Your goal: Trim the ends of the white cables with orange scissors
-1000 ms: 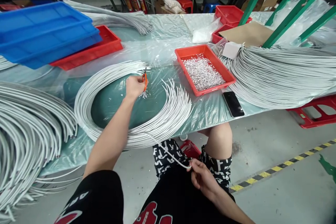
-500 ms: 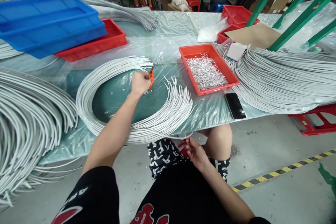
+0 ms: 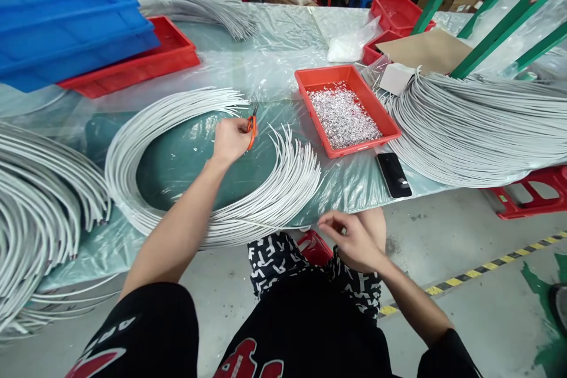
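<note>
Film-covered tabletop (image 3: 162, 166) carries curved white cables (image 3: 121, 165); the left hand (image 3: 231, 140) holds orange cutters (image 3: 252, 129); whether the right hand (image 3: 349, 239), curled, grips something, I cannot tell. Cable handling seems the present step; next calls for careful pinching.

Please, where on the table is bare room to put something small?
Probably the table patch between the coil, the tray of bits and the phone. Crowded: left and right sides, under cables; back left, under blue trays.

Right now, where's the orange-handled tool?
In the head view, the orange-handled tool is in the left hand, near the white bundle's far ends, left of the red tray of silvery bits.
</note>
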Demonstrator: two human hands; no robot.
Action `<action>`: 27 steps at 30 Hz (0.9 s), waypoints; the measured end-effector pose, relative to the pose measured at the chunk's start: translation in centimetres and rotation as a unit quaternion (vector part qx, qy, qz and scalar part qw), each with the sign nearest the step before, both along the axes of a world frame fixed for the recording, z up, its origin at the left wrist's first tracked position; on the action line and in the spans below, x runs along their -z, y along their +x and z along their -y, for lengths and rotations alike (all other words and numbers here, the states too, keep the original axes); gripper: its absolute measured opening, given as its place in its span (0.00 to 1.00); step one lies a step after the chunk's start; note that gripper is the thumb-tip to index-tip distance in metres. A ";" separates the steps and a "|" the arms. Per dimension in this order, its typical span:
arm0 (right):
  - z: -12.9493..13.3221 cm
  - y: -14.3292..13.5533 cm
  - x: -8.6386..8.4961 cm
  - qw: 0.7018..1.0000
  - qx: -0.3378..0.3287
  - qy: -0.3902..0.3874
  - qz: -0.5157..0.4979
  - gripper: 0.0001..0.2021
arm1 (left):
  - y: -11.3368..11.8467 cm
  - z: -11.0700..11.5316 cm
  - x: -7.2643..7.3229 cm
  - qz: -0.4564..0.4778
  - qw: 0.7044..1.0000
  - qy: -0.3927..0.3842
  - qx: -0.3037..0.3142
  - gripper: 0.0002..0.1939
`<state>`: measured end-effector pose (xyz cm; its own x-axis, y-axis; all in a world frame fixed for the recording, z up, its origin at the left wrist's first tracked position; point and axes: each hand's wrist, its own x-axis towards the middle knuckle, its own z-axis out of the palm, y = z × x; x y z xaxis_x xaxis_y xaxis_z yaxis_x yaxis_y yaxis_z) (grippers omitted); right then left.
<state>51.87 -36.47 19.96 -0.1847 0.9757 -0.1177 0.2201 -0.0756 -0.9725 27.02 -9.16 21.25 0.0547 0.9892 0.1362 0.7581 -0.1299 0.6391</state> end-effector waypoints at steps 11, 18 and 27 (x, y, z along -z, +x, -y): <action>-8.7 4.0 1.6 0.858 -0.034 0.244 0.450 0.11 | 1.0 1.3 -0.1 0.031 0.994 0.017 0.104 0.15; -8.4 5.1 -0.4 0.983 -0.049 0.144 0.101 0.11 | 1.2 2.1 -1.0 0.010 0.994 0.028 0.109 0.14; -14.3 -2.3 0.5 0.994 -0.044 0.094 -0.037 0.13 | 0.8 2.1 -1.8 -0.022 0.992 0.049 0.116 0.14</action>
